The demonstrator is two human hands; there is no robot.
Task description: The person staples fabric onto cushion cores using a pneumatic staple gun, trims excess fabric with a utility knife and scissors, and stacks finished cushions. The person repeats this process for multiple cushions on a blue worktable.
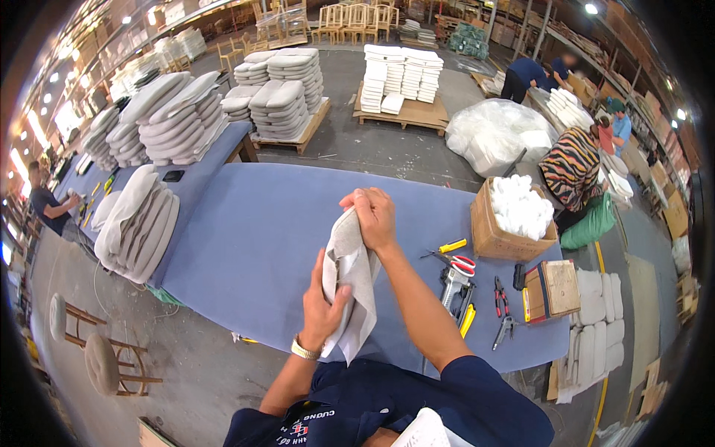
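Held on edge above the blue-covered table (pixel 246 216) is a light grey upholstered seat cushion (pixel 357 272), with a loose fabric flap hanging toward me. My left hand (pixel 322 309) grips its near left side, fingers along the outer face and thumb over the open fold. At the cushion's far end, my right hand (pixel 375 216) is closed over the top edge. Part of the cushion's right face is hidden behind my right hand and forearm.
On the table's right lie a staple gun (pixel 454 287), red-handled scissors (pixel 462 265), pliers (pixel 500 296), a yellow cutter (pixel 452 246) and a carton of white stuffing (pixel 495 235). Stacked grey cushions (pixel 138 223) stand left, beside stools (pixel 104 365). Several people work farther off.
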